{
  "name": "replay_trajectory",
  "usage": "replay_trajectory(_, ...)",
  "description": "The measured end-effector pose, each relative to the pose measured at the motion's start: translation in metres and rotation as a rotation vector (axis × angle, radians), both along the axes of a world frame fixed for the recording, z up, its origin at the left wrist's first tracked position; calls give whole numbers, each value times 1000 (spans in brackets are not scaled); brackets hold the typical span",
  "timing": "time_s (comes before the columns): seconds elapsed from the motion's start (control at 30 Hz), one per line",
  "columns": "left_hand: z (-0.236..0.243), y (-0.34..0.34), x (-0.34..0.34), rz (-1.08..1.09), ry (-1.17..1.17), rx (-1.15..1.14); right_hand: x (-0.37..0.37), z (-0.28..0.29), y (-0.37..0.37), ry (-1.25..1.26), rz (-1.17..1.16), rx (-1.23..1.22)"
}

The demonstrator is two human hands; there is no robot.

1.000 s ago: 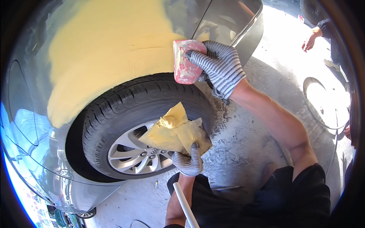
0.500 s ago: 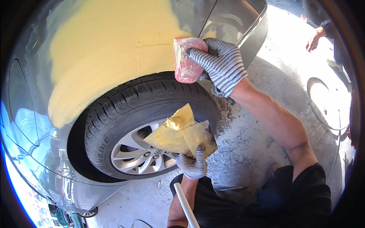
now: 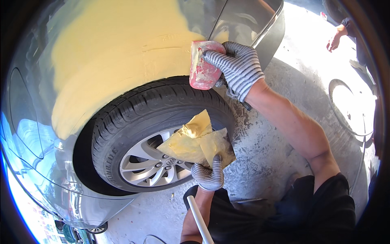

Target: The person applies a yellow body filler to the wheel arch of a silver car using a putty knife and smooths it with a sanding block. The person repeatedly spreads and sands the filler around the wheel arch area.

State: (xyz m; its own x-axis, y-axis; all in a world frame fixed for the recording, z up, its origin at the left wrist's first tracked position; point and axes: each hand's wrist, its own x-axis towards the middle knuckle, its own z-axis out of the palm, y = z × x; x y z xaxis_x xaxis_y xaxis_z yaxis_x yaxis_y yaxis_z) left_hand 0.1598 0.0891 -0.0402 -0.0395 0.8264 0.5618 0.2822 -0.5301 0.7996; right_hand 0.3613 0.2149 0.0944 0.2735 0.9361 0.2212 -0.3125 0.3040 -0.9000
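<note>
My right hand (image 3: 239, 69), in a grey striped glove, grips a red putty spreader (image 3: 205, 69) smeared with dried filler. The spreader is at the lower right edge of the yellow filler (image 3: 118, 44) that coats the car's grey panel (image 3: 36, 77) above the wheel arch. In my gloved left hand (image 3: 208, 175) is a filler-coated mixing board (image 3: 183, 148), pinched at its lower edge with the thumb on top. A lump of yellow putty (image 3: 196, 128) sits on it. The board is in front of the wheel (image 3: 150, 162).
Black tyre tread (image 3: 122, 112) curves beneath the coated panel. A pale tube (image 3: 200, 219) crosses beside my left forearm. At the far right another person's hand (image 3: 336, 38) hangs over the concrete floor (image 3: 264, 138). A hose (image 3: 333, 110) loops on the floor there.
The red spreader has shifted slightly right along the panel edge. The mixing board and my left hand have also drifted a little to the right.
</note>
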Motion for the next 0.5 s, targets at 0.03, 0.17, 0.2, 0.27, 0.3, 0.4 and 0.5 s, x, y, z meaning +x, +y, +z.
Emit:
replay_trajectory(0.03, -1, 0, 0, 0, 8, -7, 1, -1, 0, 2, -1, -7)
replay_trajectory(0.17, -4, 1, 2, -7, -17, -8, 4, -6, 1, 61, 9, -48)
replay_trajectory(0.2, -4, 1, 3, -9, -23, -13, 6, -8, 1, 69, 12, -66)
replay_trajectory(0.27, -3, 0, 4, -13, -30, -26, 8, -9, 0, 80, 9, -94)
replay_trajectory(0.3, -2, 0, 4, -15, -31, -33, 8, -9, -3, 82, 1, -103)
replay_trajectory(0.4, -1, 0, 6, -27, -53, -55, 11, -20, 1, 69, -45, 15)
replay_trajectory(0.5, 0, 0, 7, -35, -63, -62, 11, -28, 2, -6, -127, 179)
